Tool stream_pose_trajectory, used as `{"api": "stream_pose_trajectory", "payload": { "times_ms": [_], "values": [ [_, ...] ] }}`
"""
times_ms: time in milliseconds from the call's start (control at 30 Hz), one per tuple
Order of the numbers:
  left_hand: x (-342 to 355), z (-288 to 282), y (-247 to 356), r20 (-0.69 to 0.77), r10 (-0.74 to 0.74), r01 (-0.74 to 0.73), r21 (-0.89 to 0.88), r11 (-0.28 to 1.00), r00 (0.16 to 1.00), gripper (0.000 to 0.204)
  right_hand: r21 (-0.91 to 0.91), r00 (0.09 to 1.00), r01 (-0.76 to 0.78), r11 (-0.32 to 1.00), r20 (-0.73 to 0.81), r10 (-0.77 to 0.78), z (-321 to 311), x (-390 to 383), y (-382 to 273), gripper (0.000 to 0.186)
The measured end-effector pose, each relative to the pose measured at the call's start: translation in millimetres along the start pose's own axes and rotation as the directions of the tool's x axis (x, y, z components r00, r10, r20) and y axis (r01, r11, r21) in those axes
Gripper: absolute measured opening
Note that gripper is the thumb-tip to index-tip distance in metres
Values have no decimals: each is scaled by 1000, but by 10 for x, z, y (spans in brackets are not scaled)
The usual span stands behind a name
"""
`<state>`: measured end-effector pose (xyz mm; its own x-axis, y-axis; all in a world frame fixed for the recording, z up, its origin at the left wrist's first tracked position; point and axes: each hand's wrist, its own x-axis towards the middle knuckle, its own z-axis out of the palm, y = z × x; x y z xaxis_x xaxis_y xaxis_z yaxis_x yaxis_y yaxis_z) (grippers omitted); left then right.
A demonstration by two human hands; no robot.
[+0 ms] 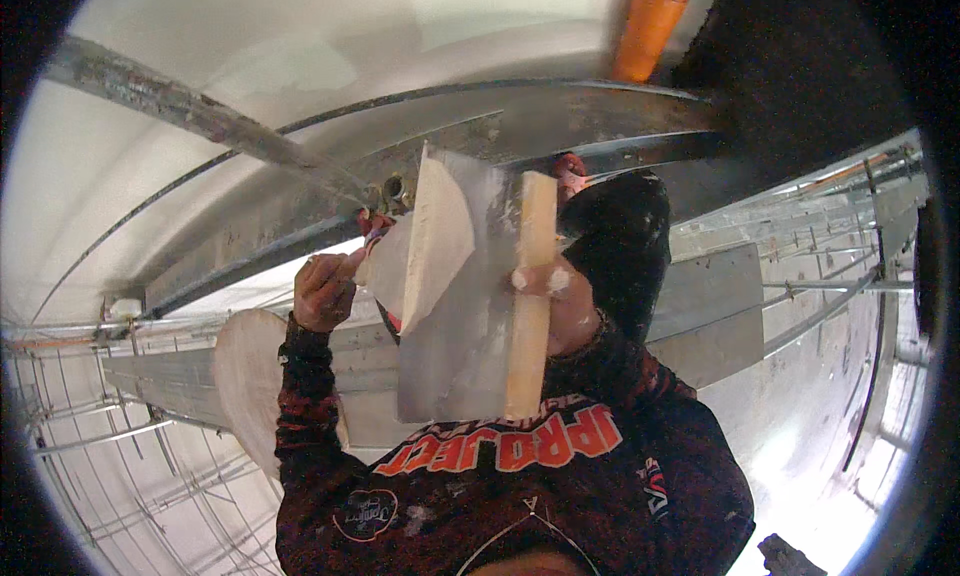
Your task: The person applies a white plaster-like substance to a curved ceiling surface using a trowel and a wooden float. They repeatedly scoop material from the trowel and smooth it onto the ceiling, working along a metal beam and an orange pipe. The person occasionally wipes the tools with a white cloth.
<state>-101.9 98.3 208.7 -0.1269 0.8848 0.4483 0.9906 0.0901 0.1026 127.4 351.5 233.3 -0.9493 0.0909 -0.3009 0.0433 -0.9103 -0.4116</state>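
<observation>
My right hand (565,301) grips a wide plastering blade (450,366) by the pale wooden strip (533,316) along its right edge. Whitish paste coats the fingertips that lap over the wood. A thick mound of off-white plaster (437,241) lies along the blade's upper left side. To the left of the blade, my left hand (325,288) is closed, its fingers curled toward a pale rounded shape (385,266). Most of that shape is behind the blade, and what the left fingers hold cannot be made out.
I am above scaffold planks (710,296) and metal tubes. A thick pole (180,106) slants in from the upper left. An orange pipe (655,21) stands at the top beside a dark surface. At the left lies a large pale rounded object (250,376). My dark-trousered leg (625,246) is bent.
</observation>
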Motion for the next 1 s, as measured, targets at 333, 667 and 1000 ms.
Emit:
{"api": "stream_pose_trajectory", "payload": {
  "times_ms": [333,667,1000],
  "values": [
    [889,337,-359,-224,-444,480,142,866,868,24,81,956,279,957,-119,-268,-530,-18,-330,38],
    [2327,1672,-2334,356,-132,64,197,978,925,40,223,829,483,846,-426,-361,-1354,405,-619,39],
    [2995,1792,-1788,981,-46,814,-132,566,190,46,-371,337,684,628,-603,-723,-2417,1024,-2100,36]
  ]
}}
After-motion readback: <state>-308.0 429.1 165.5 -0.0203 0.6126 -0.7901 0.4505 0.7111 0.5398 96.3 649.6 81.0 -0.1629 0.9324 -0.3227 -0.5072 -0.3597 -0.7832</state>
